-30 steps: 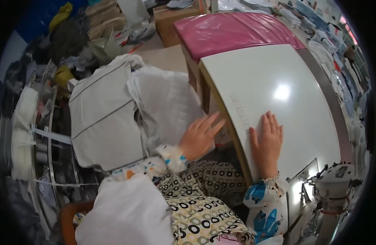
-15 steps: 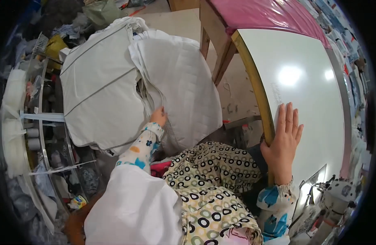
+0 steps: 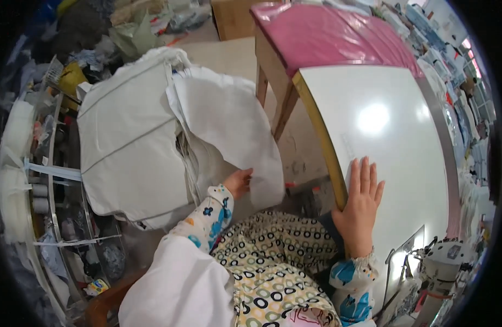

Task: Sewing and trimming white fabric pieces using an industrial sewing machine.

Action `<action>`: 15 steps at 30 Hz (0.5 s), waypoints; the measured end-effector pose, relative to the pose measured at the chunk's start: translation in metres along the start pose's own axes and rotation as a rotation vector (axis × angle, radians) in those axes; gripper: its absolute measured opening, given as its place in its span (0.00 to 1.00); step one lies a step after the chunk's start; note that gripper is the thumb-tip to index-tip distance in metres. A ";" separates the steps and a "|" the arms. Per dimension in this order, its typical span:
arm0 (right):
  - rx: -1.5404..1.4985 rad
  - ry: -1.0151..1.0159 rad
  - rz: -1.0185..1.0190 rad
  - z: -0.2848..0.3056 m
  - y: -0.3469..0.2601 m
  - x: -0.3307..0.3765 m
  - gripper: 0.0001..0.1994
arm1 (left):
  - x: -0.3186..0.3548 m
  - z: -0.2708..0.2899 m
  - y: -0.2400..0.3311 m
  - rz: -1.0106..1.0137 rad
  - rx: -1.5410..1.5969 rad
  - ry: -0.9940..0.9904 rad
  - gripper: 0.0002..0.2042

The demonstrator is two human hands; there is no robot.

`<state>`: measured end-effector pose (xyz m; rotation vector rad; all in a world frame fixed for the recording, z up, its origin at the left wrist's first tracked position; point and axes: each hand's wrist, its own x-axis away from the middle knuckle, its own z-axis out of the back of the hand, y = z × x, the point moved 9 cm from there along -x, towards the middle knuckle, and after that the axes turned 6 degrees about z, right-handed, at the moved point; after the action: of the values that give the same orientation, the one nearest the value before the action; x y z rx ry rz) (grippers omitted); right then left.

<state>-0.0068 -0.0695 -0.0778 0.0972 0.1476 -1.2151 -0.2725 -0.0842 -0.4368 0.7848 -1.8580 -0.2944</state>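
Cloth heaps (image 3: pixel 93 46) and a metal rack (image 3: pixel 53 139) bound your station on the left, and a cardboard box (image 3: pixel 237 19) stands beyond. At your right is the white-topped bench (image 3: pixel 406 188), with a pink covering (image 3: pixel 338 41) past its far end and a sewing machine (image 3: pixel 442 253) at its near right corner, brightly lit.

Your left hand (image 3: pixel 239 182) holds the near edge of a white panel (image 3: pixel 224 117); its fingers are bent and drawn narrow on the fabric, though the exact pinch is too small to verify. The panel lies left of the bench, apart from it, on the right part of a fabric stack. Beside it, a pale bundle (image 3: pixel 131 131) with dark lines is touched by neither hand. Your right hand (image 3: pixel 358 215) rests palm down near the bench's yellow edge (image 3: pixel 322 131), fingers straight, slightly spread and holding nothing.

Progress is judged early. Done: the panel is gripped and its near edge raised, exposing a greyer layer (image 3: pixel 210 158). Outstanding: the panel is not yet separated from the stack, and no part of it reaches the bench. The number of layers beneath cannot be counted.
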 end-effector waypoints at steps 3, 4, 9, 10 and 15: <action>-0.323 -0.021 0.001 0.001 -0.045 0.011 0.50 | 0.087 -0.116 0.093 -0.253 0.321 -0.468 0.17; -0.557 0.104 0.157 0.014 -0.074 0.017 0.53 | 0.117 -0.131 0.103 -0.295 -0.012 -0.297 0.18; -0.641 0.434 0.155 0.036 -0.087 0.017 0.40 | 0.213 -0.198 0.111 -0.580 -0.051 -0.413 0.19; -0.733 0.492 0.101 0.045 -0.069 0.017 0.34 | 0.201 -0.185 0.102 -0.478 -0.069 -0.409 0.21; -1.011 0.174 0.293 0.094 -0.067 0.047 0.27 | 0.192 -0.021 0.148 -1.042 0.129 -0.071 0.25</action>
<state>-0.0479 -0.1511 0.0077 -0.6386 0.8492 -0.7285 -0.3550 -0.0920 -0.2084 1.8108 -1.3855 -0.8572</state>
